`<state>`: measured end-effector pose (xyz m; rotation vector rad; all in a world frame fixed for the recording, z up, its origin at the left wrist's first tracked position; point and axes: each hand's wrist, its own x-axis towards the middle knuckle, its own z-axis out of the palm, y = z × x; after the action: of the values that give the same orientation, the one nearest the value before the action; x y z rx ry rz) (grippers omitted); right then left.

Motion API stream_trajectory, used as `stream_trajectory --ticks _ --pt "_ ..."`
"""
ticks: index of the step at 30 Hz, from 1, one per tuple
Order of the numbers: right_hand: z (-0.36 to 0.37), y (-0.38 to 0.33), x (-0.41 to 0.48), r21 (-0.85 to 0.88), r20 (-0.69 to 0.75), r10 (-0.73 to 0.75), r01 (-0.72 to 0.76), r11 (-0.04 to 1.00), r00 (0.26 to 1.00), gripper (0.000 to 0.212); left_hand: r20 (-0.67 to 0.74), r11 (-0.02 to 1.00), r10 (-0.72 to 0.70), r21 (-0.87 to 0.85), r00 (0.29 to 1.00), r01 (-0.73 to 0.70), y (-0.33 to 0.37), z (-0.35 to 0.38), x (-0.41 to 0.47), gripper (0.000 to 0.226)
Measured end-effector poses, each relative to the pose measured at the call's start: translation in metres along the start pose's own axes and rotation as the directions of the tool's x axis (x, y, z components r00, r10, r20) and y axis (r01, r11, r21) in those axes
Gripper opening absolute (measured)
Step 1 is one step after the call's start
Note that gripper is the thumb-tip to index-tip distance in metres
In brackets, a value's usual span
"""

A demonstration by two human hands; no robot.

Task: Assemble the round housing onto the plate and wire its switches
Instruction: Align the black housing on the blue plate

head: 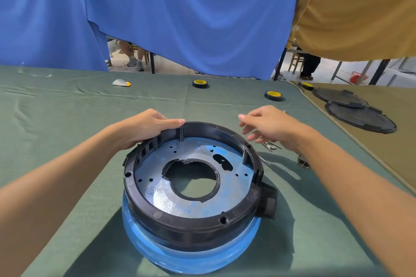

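From the head camera, the round housing sits on the near part of the green-clothed bench. It is seated over the plate, which shows as its silvery, blue-filmed floor with 1 large central hole. Below the housing bulges a blue-filmed base; I cannot tell whether this is 1 piece with the plate.

The left hand grips the far-left rim, its fingers curled over the edge, most likely to steady the ring or turn it into register with the plate. The right hand hovers just above the far-right rim with fingers loosely spread. It holds nothing I can make out, and it seems poised between the rim and the small metal parts lying just beyond it, probably the fasteners or switch pieces kept within reach.

Counted on the housing:
- 3 screw holes show in the rim.
- 2 upright posts stand inside the wall.
- 1 boxy connector block juts from the right side.
- At least 3 rectangular openings pierce the left wall, which I judge to be the switch seats. No wires are visible.

Farther off lie 3 rolls of black tape, spread along the far edge. At the far right, 2 flat black round covers overlap, set aside out of the work zone.
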<state>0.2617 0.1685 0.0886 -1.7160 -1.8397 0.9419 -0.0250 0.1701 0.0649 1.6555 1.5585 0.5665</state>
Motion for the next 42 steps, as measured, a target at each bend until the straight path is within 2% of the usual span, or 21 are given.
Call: stream_trajectory --ticks 2,5,9,14,22,25,26,27,28,29,30,31,32,34,35,37,38,39,41,42 --pt "-0.015 0.014 0.004 -0.108 -0.152 -0.075 0.059 0.992 0.986 0.013 -0.004 1.000 -0.004 -0.002 1.000 0.004 0.000 0.000 0.001 0.053" --pt "-0.024 0.039 0.009 -0.411 -0.198 -0.099 0.010 0.912 0.975 0.009 -0.014 1.000 -0.004 -0.004 1.000 0.004 0.002 0.001 0.000 0.051" --pt "-0.015 0.057 0.014 -0.466 -0.180 -0.108 0.012 0.885 0.978 0.006 -0.024 1.000 -0.015 -0.008 1.000 0.015 0.006 0.004 0.000 0.050" --pt "-0.001 0.059 0.027 -0.616 -0.215 -0.128 -0.033 0.787 0.968 0.013 -0.041 1.000 -0.001 0.025 0.999 0.002 0.016 0.014 0.002 0.055" --pt "0.006 0.059 0.033 -0.741 -0.202 -0.166 -0.040 0.670 0.965 0.019 0.017 1.000 -0.002 0.023 1.000 0.002 0.023 0.014 0.000 0.049" --pt "0.012 0.053 0.028 -0.825 -0.178 -0.189 -0.042 0.564 0.966 0.014 0.022 0.994 -0.012 0.105 1.000 0.010 0.025 0.012 -0.002 0.057" --pt "0.011 0.047 0.027 -0.829 -0.172 -0.202 -0.031 0.558 0.964 0.013 0.010 0.989 -0.003 0.151 1.000 0.001 0.025 0.010 -0.002 0.062" --pt "0.009 0.040 0.025 -0.799 -0.171 -0.224 -0.002 0.601 0.959 0.011 -0.009 0.981 0.017 0.194 1.000 -0.015 0.026 0.009 -0.002 0.062" --pt "0.006 0.032 0.022 -0.703 -0.177 -0.236 0.045 0.710 0.956 0.008 -0.031 0.972 0.050 0.232 0.998 -0.041 0.029 0.009 -0.002 0.060" --pt "0.003 0.025 0.020 -0.525 -0.180 -0.226 0.101 0.845 0.957 0.005 -0.061 0.959 0.087 0.275 0.994 -0.067 0.032 0.010 -0.002 0.057" --pt "0.003 0.018 0.016 -0.305 -0.160 -0.217 0.161 0.939 0.963 0.005 -0.106 0.939 0.130 0.331 0.986 -0.088 0.035 0.011 -0.003 0.050" --pt "0.005 0.012 0.012 -0.101 -0.128 -0.215 0.203 0.974 0.968 0.012 -0.167 0.916 0.185 0.387 0.969 -0.108 0.038 0.013 -0.004 0.038" --pt "0.007 0.007 0.009 0.027 -0.084 -0.215 0.218 0.976 0.973 0.022 -0.229 0.901 0.230 0.416 0.946 -0.118 0.041 0.015 -0.008 0.028" --pt "0.016 0.005 0.007 0.055 -0.052 -0.209 0.211 0.976 0.977 0.031 -0.325 0.884 0.285 0.453 0.902 -0.116 0.045 0.017 -0.022 0.027" --pt "0.021 0.006 0.007 0.021 -0.076 -0.196 0.198 0.980 0.978 0.030 -0.327 0.849 0.289 0.521 0.900 -0.083 0.044 0.017 -0.031 0.035" --pt "0.026 0.007 0.010 -0.017 -0.143 -0.161 0.160 0.987 0.976 0.025 -0.301 0.769 0.184 0.636 0.936 0.054 0.037 0.014 -0.049 0.060" --pt "0.028 0.008 0.011 -0.008 -0.164 -0.147 0.148 0.989 0.975 0.025 -0.320 0.782 0.098 0.610 0.942 0.127 0.031 0.014 -0.060 0.069" --pt "0.030 0.008 0.011 0.010 -0.174 -0.133 0.136 0.991 0.976 0.026 -0.356 0.841 0.011 0.509 0.934 0.184 0.025 0.015 -0.070 0.074" --pt "0.034 0.008 0.010 0.095 -0.159 -0.094 0.110 0.989 0.983 0.028 -0.422 0.972 -0.159 0.093 0.892 0.217 0.014 0.027 -0.091 0.070" --pt "0.036 0.007 0.009 0.147 -0.137 -0.074 0.094 0.985 0.988 0.029 -0.413 0.972 -0.234 -0.123 0.880 0.201 0.011 0.038 -0.100 0.066"
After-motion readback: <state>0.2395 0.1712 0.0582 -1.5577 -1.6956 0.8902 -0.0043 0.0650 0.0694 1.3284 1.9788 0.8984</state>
